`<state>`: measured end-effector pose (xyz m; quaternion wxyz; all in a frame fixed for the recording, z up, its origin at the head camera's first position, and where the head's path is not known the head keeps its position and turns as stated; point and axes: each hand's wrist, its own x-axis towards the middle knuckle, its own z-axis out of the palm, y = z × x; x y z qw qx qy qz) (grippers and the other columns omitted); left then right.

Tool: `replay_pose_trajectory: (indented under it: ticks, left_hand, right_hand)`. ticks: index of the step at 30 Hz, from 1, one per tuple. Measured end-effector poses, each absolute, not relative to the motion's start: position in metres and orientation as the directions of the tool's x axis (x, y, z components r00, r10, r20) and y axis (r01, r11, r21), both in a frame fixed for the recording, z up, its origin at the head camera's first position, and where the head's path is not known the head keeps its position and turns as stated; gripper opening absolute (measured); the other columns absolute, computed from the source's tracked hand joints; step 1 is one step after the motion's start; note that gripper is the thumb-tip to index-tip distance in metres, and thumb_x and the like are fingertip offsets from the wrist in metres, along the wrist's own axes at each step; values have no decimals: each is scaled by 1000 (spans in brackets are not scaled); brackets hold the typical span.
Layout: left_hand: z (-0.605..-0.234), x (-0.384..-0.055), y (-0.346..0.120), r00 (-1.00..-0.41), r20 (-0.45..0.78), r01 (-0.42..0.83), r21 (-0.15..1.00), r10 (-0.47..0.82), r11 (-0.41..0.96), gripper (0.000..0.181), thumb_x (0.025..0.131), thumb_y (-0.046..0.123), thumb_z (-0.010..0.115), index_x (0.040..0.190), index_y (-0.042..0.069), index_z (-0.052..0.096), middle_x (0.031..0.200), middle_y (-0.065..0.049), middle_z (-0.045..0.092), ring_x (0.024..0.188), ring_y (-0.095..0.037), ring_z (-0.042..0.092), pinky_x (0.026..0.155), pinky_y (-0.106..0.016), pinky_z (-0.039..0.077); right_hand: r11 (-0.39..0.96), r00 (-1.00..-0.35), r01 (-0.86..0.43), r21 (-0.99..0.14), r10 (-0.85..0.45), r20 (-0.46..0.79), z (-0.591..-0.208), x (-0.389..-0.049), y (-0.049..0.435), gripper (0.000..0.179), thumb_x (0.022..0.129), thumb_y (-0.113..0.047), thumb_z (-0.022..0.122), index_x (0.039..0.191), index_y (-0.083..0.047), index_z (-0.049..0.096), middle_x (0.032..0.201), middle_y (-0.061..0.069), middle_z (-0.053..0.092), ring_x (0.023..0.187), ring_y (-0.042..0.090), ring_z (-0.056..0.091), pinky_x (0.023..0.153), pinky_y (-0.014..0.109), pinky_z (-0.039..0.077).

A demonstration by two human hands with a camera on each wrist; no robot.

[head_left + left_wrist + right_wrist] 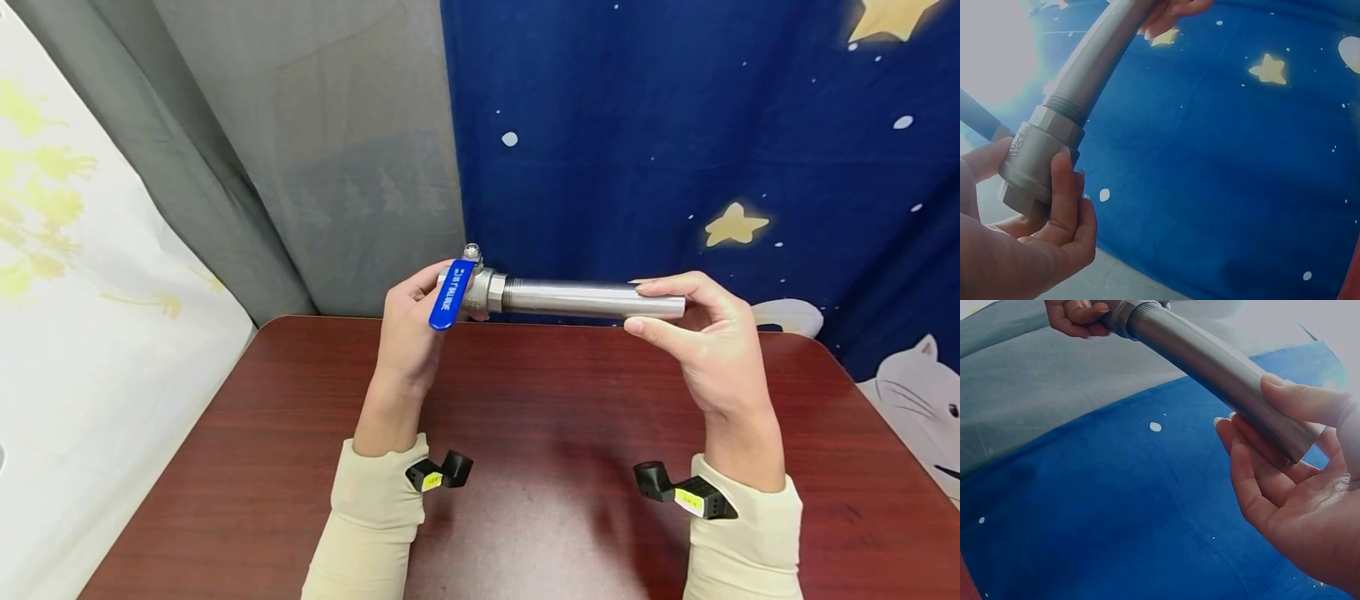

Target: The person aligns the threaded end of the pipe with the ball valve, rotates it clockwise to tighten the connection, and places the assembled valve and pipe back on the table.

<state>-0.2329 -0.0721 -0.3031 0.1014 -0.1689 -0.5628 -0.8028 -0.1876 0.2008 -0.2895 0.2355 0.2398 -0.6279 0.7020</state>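
Observation:
My left hand (408,329) grips the body of a steel ball valve (480,292), fingers and thumb curled round it in the left wrist view. The valve's blue lever handle (452,296) slants down toward me. A smooth steel pipe (577,298) joins the valve's hex end, with some thread (1067,106) showing at the joint. At the pipe's far right end, my right hand (716,342) holds it between thumb and fingers; the right wrist view shows the thumb on top and fingers beneath. Valve and pipe are held nearly level, raised above the table.
A dark red-brown table (525,400) lies below both hands. Behind it hang a grey curtain (337,167) and a blue curtain (600,167) with stars. A white patterned cloth (97,333) hangs at the left. Each sleeve carries a small black wrist camera (654,482).

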Motion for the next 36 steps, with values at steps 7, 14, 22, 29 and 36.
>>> replay_pose_trajectory:
  ticks: [7, 14, 22, 29, 36]
  left_hand:
    - [-302, -232, -73, -924, 382, 359, 875, 8, -326, 25, 96, 12, 58, 110, -7, 66, 92, -10, 66, 71, -22, 62, 68, -31, 56]
    - [-301, -230, -72, -942, 336, 311, 878, 5, -365, 26, 91, 9, 64, 109, -9, 66, 86, -8, 66, 62, -20, 63, 69, -29, 55]
    - [-299, -226, -74, -941, 337, 324, 881, -23, -344, 26, 92, 10, 63, 110, -8, 66, 85, -6, 66, 68, -19, 62, 66, -27, 53]
    - [-298, -226, -71, -921, 386, 382, 861, -58, -337, 24, 93, 9, 62, 110, -8, 66, 85, -6, 68, 69, -18, 63, 66, -27, 56]
    - [-298, -226, -68, -920, 381, 390, 855, -96, -341, 24, 91, 6, 64, 109, -11, 65, 80, -2, 68, 63, -14, 63, 64, -24, 55]
  right_hand:
    - [-115, -766, -640, -760, 24, 642, -291, -189, 200, 39, 64, 31, 69, 101, 18, 63, 103, 12, 72, 87, 20, 69, 71, 25, 58]
    - [-195, -748, -652, -733, 6, 664, -293, -193, 198, 35, 64, 31, 69, 96, 16, 64, 103, 15, 71, 99, 26, 67, 74, 26, 58]
    - [-188, -780, -610, -770, -25, 625, -295, -196, 198, 39, 69, 27, 68, 104, 9, 68, 93, 10, 70, 76, 17, 67, 66, 22, 55]
    - [-285, -810, -542, -791, -74, 581, -299, -202, 199, 31, 81, 21, 61, 109, 7, 65, 92, 11, 68, 79, 18, 69, 73, 23, 57]
    - [-385, -835, -458, -801, -122, 537, -303, -208, 200, 26, 89, 16, 55, 113, 6, 62, 95, 14, 67, 80, 26, 72, 78, 31, 59]
